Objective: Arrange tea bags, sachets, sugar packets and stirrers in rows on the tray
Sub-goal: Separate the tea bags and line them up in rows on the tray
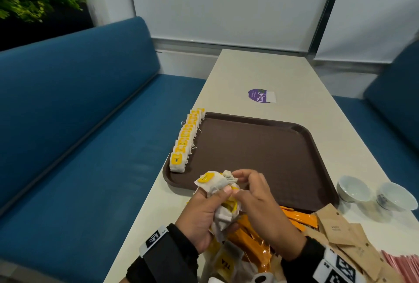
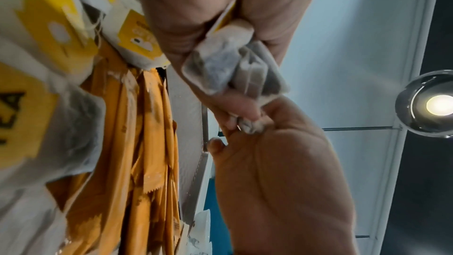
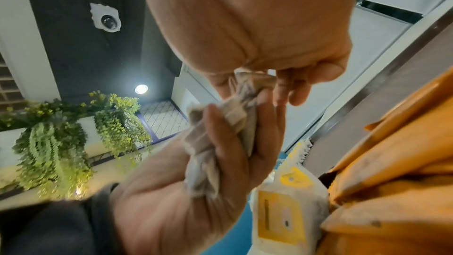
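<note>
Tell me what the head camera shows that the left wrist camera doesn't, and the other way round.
Only the head view shows the brown tray, the row of tea bags along its left edge, two white cups and brown paper packets. Only the left wrist view shows a ceiling lamp. Both show the left hand gripping a bunch of tea bags, the right hand pinching one, and the orange sachets.

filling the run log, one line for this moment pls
left hand: grips white tea bag bunch | right hand: pinches one bag | brown plastic tray: one row
</note>
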Demonstrator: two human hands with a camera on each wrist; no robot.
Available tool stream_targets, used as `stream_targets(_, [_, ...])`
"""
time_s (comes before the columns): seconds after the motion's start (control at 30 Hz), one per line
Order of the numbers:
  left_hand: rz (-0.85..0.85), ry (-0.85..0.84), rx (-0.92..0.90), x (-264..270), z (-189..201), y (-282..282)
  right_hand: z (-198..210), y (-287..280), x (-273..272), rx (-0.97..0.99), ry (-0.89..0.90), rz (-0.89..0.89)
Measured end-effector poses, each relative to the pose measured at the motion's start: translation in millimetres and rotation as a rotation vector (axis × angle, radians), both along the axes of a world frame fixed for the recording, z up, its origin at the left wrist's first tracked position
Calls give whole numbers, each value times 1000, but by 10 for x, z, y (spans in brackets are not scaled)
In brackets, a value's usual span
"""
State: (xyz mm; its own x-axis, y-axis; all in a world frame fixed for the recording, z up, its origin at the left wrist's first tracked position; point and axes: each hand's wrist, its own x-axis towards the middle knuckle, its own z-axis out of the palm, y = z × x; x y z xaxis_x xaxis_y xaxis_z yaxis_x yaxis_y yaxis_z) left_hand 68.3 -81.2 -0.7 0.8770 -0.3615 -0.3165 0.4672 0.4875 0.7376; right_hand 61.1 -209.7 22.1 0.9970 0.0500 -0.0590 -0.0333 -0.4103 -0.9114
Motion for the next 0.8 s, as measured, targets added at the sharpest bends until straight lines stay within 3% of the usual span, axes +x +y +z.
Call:
stream_targets(0.1, [-23, -19, 26, 1, 13, 57, 182, -60, 103, 96, 20, -25])
stream_targets(0.23, [-128, -88, 78, -30, 38, 102, 440, 21, 364, -219, 112, 218])
stream_targets(0.33, [-135, -101, 118, -19, 9, 150, 517, 103, 512, -215, 232, 358])
stream_targets(0.5, [-82, -26, 120, 20, -18, 315, 514, 213, 641, 37, 180, 331])
stream_targets(0.63, [-13, 30, 81, 39, -43, 456, 533, 349, 768, 168, 131, 199])
stream_targets(0.8, [95, 75, 50, 32, -70, 728, 336, 612, 1093, -61, 148, 161])
